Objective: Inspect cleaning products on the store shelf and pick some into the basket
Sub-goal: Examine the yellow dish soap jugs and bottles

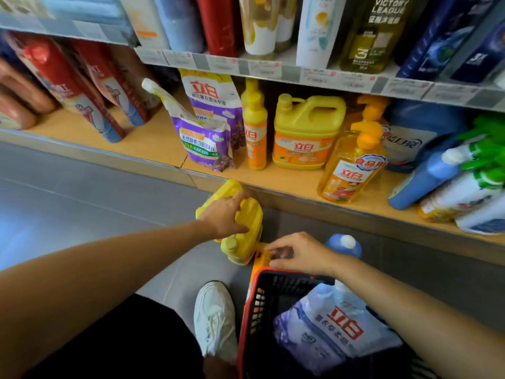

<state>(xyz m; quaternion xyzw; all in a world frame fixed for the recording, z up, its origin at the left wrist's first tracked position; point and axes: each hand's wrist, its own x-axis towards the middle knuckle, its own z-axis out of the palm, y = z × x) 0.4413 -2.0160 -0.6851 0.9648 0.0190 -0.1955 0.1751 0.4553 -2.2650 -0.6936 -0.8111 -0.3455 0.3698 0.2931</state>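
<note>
Our left hand (222,214) curls round the handle of a yellow detergent jug (252,212) on the floor, at eleven o'clock from the basket (246,299) (just below the shelf (300,184) edge). Our right hand (303,254) pinches the top of an orange bottle (261,259) at the basket's twelve o'clock rim. A purple refill pouch (333,326) lies inside; a blue bottle (345,246) stands at one o'clock.

A white lace-up sneaker (216,318) stands flat on the grey tiled floor (82,192), toe pointing up the frame. A leg in black fabric (123,346) fills the lower left corner beside it. A pale seam crosses the tiles, and bluish glare (16,236) pools at the floor's left edge. White price labels (262,68), print blurred, line a grey rail (291,73) above.
</note>
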